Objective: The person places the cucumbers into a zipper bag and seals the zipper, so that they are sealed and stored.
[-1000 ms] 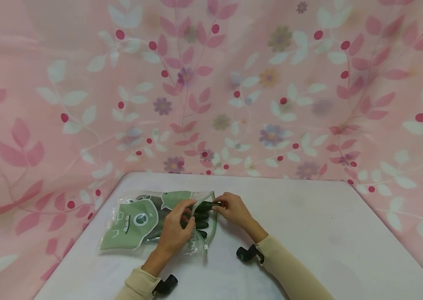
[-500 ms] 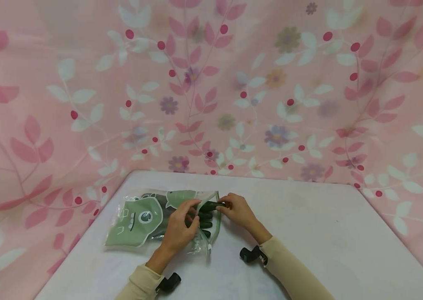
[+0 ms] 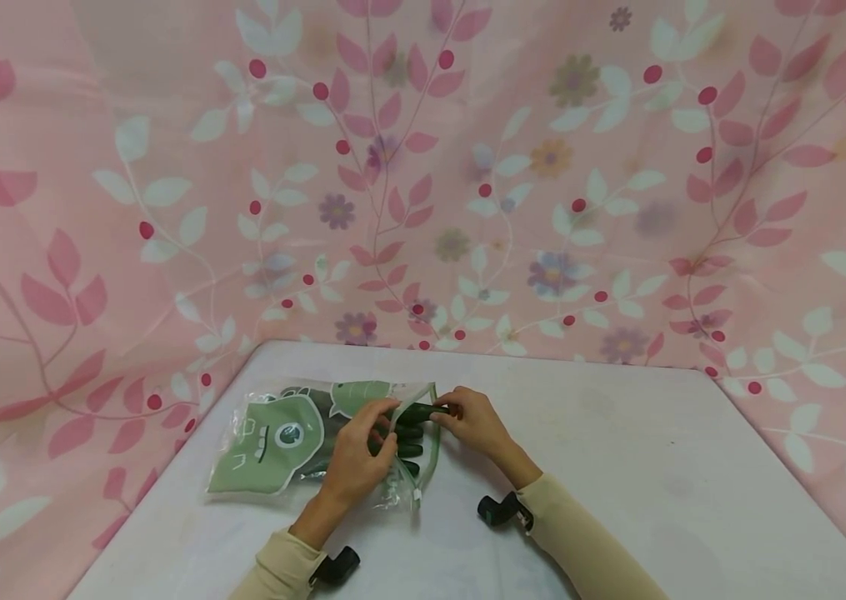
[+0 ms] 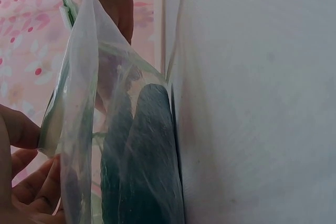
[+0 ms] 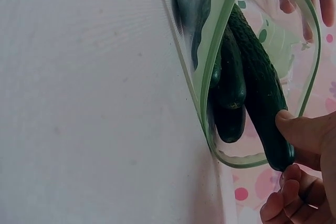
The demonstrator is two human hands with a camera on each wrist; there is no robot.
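Observation:
A clear zip bag with green cartoon print lies on the table, its mouth facing right. My left hand pinches the upper edge of the mouth and holds it raised. At the opening, my right hand grips the tip of a dark green cucumber between thumb and fingers. That cucumber's end pokes out through the mouth, while the rest stays inside the bag. Several other cucumbers lie beside it within the bag. The left wrist view shows cucumbers through the clear plastic; the left fingertips are partly hidden there by the bag's edge.
A white-covered table carries the bag on its left half. Behind it hangs a pink floral curtain. The zip slider sits at the near corner of the bag's mouth.
The head view has shifted slightly. Both hands keep their holds on the bag edge and the cucumber, with hardly any visible movement.

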